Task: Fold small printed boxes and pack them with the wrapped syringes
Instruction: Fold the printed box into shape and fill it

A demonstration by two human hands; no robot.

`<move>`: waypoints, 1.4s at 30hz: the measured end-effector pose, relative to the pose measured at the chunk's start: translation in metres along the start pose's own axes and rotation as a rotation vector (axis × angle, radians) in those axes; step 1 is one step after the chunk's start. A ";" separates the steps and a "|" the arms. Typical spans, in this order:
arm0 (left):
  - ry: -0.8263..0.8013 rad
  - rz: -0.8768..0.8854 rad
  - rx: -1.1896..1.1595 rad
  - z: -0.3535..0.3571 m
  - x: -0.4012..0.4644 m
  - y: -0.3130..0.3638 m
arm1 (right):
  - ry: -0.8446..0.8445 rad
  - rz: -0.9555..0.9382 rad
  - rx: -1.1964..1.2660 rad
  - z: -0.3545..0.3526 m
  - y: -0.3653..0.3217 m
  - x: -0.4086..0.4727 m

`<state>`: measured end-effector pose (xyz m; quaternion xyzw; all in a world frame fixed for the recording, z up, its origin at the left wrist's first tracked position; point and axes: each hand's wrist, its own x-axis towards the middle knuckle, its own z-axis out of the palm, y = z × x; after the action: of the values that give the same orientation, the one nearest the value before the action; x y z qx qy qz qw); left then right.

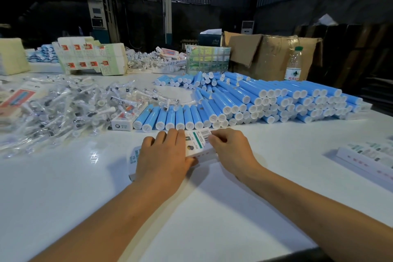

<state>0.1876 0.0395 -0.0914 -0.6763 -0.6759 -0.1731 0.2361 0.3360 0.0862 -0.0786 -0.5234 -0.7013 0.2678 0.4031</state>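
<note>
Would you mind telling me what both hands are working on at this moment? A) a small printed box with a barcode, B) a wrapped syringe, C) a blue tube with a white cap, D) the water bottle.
A: the left hand and right hand both hold the small printed box on the white table, in front of the blue tubes.
</note>
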 end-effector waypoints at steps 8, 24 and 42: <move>-0.007 0.043 0.040 0.001 0.000 0.004 | 0.026 -0.001 -0.061 0.004 0.003 0.000; 0.025 -0.008 -0.076 -0.007 0.001 0.007 | -0.245 0.495 0.943 -0.020 0.001 0.017; 0.031 0.029 -0.007 -0.008 -0.004 0.007 | -0.236 0.301 1.051 -0.010 -0.015 -0.004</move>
<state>0.1954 0.0319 -0.0879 -0.6842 -0.6617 -0.1827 0.2465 0.3369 0.0773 -0.0623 -0.3131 -0.4314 0.6929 0.4856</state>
